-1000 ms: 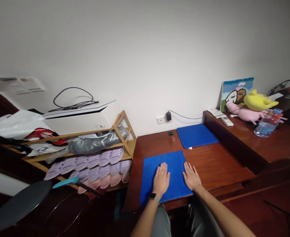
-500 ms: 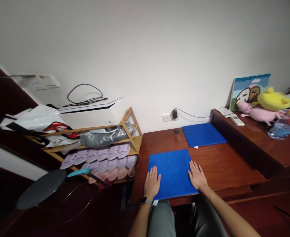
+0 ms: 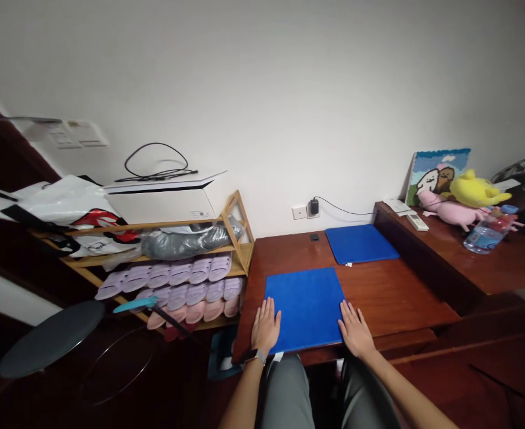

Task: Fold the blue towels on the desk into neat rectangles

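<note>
A flat blue square mat [image 3: 306, 307] lies on the brown wooden desk [image 3: 387, 295] in front of me, with a white tag at its near left corner. My left hand [image 3: 266, 326] rests flat at the mat's left edge, fingers stretched forward, a watch on its wrist. At the opposite edge my right hand [image 3: 356, 329] lies flat, fingers apart, partly on the desk. Neither hand grips anything. Farther back, by the wall, lies a second blue mat [image 3: 361, 243] with a small white tag.
Left stands a wooden rack [image 3: 243, 238] with lilac and pink slippers, a white box [image 3: 168, 202] and a bag. A dark round stool [image 3: 52, 336] is nearby. On the raised right surface are plush toys [image 3: 479, 189], a water bottle [image 3: 490, 231] and a remote [image 3: 418, 223].
The view has shifted slightly, moving most things leftward. Both hands have slid a little nearer to me along the mat's edges and remain flat.
</note>
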Available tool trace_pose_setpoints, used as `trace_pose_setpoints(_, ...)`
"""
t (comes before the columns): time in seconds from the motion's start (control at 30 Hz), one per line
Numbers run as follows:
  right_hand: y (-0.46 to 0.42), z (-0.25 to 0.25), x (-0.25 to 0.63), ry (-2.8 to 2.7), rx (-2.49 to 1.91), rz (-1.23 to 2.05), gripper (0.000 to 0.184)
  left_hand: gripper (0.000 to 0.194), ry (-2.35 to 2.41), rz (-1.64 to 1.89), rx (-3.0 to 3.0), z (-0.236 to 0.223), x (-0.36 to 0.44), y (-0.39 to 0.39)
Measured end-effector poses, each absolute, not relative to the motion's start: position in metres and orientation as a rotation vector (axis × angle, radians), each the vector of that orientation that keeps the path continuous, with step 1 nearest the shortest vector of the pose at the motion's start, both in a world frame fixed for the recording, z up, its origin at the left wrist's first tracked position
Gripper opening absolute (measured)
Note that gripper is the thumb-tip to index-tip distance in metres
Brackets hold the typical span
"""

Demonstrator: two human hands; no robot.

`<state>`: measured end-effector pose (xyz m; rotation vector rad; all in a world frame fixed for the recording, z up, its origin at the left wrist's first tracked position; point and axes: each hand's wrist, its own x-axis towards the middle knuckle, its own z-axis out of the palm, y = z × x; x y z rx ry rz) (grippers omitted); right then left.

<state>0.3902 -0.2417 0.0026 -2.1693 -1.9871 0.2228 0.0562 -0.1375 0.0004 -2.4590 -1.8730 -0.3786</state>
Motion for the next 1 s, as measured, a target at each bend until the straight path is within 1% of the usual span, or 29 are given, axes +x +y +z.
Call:
trace_pose_setpoints(0.1,-0.246,0.003,0.388,-1.978,-2.185,0.223,0.065,0.062,-1.845,-0.398,-2.448,0.007,0.055,-0.138)
trace_pose_setpoints(0.2,-0.244,0.003,0.388,-1.979,-2.176,0.206,0.065,0.058,-1.713,-0.473,-2.481,0.022,0.08,-0.148)
trace_pose_setpoints(0.3,-0.243,-0.002,0.39,-1.981,-2.161,0.173,0.065,0.057,-1.493,-0.508,-2.666,0.038,0.145,-0.173)
trace_pose_setpoints(0.4,-0.245,-0.011,0.393,-2.028,-2.135,0.143,0.064,0.062,-1.221,-0.508,-2.929,0.043,0.222,-0.199)
trace_pose_setpoints(0.5,-0.247,-0.019,0.396,-2.1,-2.094,0.11,0.064,0.066,-1.206,-0.457,-3.061,0.036,0.259,-0.212)
trace_pose_setpoints(0.6,-0.247,-0.023,0.396,-2.05,-2.093,0.091,0.063,0.064,-1.376,-0.393,-3.036,0.026,0.227,-0.212)
trace_pose_setpoints(0.73,-0.245,-0.02,0.393,-1.979,-2.088,0.104,0.065,0.066,-1.732,-0.348,-2.778,0.022,0.114,-0.205)
trace_pose_setpoints(0.8,-0.244,-0.016,0.391,-1.973,-2.091,0.112,0.065,0.064,-1.831,-0.33,-2.684,0.025,0.06,-0.205)
trace_pose_setpoints(0.9,-0.244,-0.007,0.39,-1.956,-2.09,0.138,0.063,0.06,-1.718,-0.345,-2.766,0.029,0.009,-0.214)
trace_pose_setpoints(1.0,-0.254,-0.002,0.394,-1.943,-1.972,0.081,0.06,0.059,-1.563,-0.46,-2.784,0.025,-0.01,-0.229)
